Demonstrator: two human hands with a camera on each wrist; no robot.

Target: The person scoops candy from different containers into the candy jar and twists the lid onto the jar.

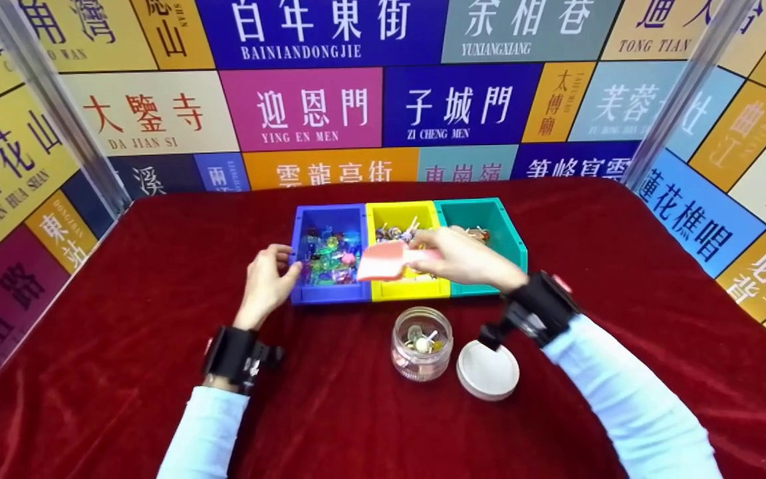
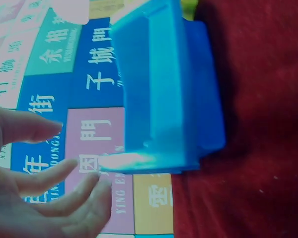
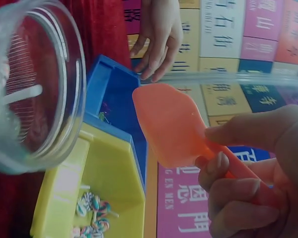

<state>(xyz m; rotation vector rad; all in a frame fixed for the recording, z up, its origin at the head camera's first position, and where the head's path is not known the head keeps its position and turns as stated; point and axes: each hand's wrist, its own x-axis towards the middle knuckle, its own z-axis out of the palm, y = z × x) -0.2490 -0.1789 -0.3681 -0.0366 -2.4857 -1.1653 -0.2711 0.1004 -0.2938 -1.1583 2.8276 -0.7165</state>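
My right hand [image 1: 469,258] grips the handle of a pink scoop [image 1: 380,261], held over the border between the blue bin [image 1: 331,294] and the yellow bin [image 1: 411,291]. No pieces show on the scoop's blade [image 3: 166,124] in the right wrist view. At the blue bin's left side is my left hand [image 1: 266,279], fingers loosely bent; whether they touch the rim I cannot tell. Colourful small clear pieces [image 1: 320,263] lie in the blue bin. Swirled lollipops [image 3: 92,210] sit in the yellow one.
A teal bin [image 1: 512,249] with some brownish items adjoins the yellow bin. In front stands a lidless clear jar [image 1: 421,366] with mixed pieces inside. Its white lid [image 1: 488,372] lies to the right on the red cloth [image 1: 343,399]. Clear posts [image 1: 679,93] rise at the table's sides.
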